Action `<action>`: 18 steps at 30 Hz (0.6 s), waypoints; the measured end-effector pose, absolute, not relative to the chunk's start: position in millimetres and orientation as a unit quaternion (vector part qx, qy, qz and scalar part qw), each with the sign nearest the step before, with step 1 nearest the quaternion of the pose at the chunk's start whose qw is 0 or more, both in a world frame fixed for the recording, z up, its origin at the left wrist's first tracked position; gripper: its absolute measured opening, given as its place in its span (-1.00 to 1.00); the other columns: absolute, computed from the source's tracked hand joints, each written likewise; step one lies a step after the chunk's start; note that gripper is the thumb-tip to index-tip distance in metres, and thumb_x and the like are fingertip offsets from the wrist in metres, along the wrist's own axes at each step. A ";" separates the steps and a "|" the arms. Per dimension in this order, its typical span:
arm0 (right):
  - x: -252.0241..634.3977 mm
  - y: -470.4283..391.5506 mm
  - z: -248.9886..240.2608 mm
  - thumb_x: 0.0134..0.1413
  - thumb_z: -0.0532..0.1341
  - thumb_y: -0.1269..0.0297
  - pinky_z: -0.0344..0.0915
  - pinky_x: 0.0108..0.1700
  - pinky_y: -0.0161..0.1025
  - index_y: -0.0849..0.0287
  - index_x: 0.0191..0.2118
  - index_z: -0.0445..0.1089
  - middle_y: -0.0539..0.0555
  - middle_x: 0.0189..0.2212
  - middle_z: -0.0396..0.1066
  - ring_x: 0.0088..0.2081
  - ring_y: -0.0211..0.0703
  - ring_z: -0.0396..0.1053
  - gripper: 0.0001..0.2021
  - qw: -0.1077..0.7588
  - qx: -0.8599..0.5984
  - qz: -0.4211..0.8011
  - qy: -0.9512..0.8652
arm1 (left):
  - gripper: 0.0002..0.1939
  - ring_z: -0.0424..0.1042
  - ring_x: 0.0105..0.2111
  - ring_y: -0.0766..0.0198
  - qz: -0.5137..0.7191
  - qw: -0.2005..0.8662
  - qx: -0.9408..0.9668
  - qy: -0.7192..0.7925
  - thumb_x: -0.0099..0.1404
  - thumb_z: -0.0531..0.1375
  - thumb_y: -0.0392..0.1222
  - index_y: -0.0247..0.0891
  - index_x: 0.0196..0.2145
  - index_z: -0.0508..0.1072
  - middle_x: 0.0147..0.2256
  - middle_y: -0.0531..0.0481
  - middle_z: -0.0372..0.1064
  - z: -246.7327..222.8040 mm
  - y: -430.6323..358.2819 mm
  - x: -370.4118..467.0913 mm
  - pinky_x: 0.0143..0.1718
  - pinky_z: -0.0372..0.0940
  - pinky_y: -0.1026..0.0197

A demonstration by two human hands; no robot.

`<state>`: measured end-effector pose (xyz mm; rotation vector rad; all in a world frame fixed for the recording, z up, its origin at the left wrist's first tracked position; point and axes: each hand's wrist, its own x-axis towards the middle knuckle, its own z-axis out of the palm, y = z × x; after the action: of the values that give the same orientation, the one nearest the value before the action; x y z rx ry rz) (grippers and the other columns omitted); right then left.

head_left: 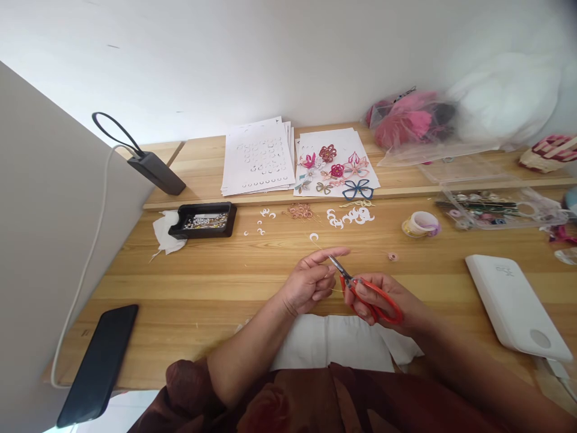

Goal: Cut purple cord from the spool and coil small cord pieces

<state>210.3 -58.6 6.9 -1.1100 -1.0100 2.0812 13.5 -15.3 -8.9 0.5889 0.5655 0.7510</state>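
My right hand [376,294] is wrapped round the red handles of a pair of scissors [372,300]. The blades point up and left, and their tips lie close to my left forefinger. My left hand [315,279] has its forefinger stretched out and the other fingers curled in. A thin yellow thread or wire [318,243] rises from it toward a small white crescent [314,237]. More of that fine strand shows between my two hands. Whether the blades touch the strand I cannot make out.
Beyond my hands lie white crescents [347,218], copper-coloured bits [301,211] and a black tray [205,233] of beads. Paper sheets [256,129] and wire flowers [358,189] stand behind. A small tub [421,224], a white power bank [518,307] and a phone [99,364] flank me.
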 end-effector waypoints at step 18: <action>213.6 -60.8 0.6 0.10 0.36 -0.27 0.01 -0.54 -0.35 0.25 -0.31 0.49 -0.03 -0.60 0.33 -0.61 -0.37 0.21 -0.44 0.267 -0.384 0.794 -0.387 | -0.57 -0.21 -0.71 0.52 0.343 0.852 0.309 0.249 0.14 0.47 -0.08 -0.35 -0.08 0.61 -0.72 0.30 -0.07 -9.9 -13.6 11.7 -0.68 -0.26 0.36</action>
<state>213.6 -60.8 0.6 -1.0377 -1.0459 2.1447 11.7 -13.6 -9.9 0.6498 0.5237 0.7216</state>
